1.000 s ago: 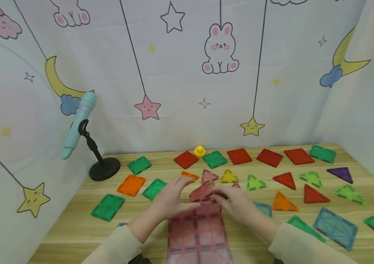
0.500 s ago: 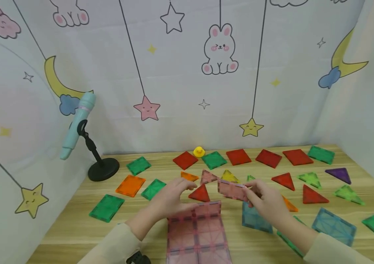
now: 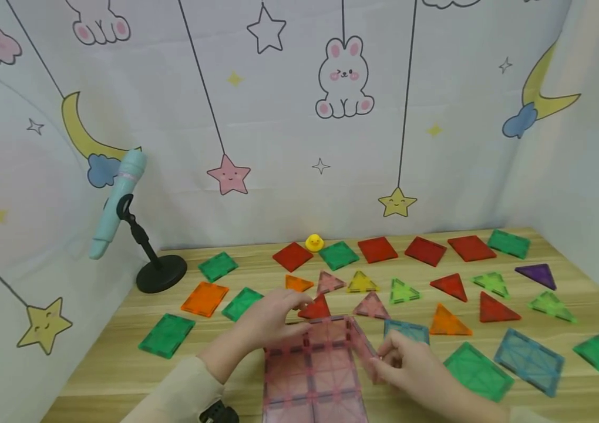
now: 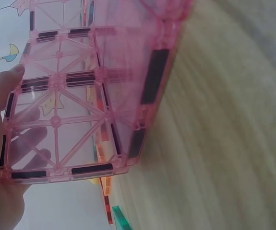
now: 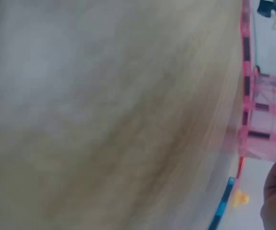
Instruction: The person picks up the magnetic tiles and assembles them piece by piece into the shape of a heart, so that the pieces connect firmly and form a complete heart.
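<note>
Clear pink magnetic tiles lie joined flat on the table as a base (image 3: 333, 373), with pink tiles (image 3: 330, 332) standing upright along its far edge. My left hand (image 3: 272, 316) is at the far left corner, holding an upright tile; in the left wrist view its thumb is in front of a square pink tile (image 4: 56, 122) and its fingers show through from behind. My right hand (image 3: 409, 365) pinches a pink rectangular tile (image 3: 363, 345) that stands on edge beside the base's right side, its far end meeting the back wall's corner. Only part of this hand shows in the right wrist view.
Loose triangle and square tiles cover the table behind and right, including a red triangle (image 3: 317, 306), a pink triangle (image 3: 372, 305) and a blue tile (image 3: 407, 331). A microphone on a black stand (image 3: 162, 273) is back left; a yellow duck (image 3: 314, 242) sits behind.
My right hand has carried the pink rectangular tile from the back wall out right, then down and nearer to the base's right edge. My left hand has stayed at the far left corner.
</note>
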Action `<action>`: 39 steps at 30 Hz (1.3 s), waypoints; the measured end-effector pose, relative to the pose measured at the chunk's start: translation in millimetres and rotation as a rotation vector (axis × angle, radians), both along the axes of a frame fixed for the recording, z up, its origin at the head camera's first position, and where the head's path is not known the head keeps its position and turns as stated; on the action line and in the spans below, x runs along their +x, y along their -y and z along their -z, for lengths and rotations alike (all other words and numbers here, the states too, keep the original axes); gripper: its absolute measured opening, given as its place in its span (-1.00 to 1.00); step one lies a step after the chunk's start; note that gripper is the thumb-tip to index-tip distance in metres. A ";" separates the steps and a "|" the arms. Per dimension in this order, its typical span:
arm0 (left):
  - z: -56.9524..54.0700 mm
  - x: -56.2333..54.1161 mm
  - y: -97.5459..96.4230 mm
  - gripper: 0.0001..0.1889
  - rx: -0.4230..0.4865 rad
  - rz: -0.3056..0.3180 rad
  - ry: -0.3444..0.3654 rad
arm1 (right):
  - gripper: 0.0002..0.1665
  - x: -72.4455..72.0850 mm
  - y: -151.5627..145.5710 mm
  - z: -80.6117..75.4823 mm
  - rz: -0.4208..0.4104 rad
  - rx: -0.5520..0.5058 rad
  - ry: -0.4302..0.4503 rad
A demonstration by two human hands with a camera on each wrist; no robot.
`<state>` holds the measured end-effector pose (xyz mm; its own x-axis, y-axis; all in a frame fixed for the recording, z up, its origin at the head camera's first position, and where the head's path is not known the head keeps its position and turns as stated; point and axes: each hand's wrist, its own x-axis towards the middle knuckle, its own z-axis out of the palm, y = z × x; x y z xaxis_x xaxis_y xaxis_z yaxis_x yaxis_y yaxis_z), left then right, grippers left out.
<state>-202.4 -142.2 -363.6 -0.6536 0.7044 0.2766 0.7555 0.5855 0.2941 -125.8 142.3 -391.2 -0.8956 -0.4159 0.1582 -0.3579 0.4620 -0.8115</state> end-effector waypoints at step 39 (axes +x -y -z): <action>33.0 -22.8 98.1 -0.59 -0.097 -0.395 0.285 | -0.58 -12.2 -5.1 0.0 -0.260 -0.012 -0.131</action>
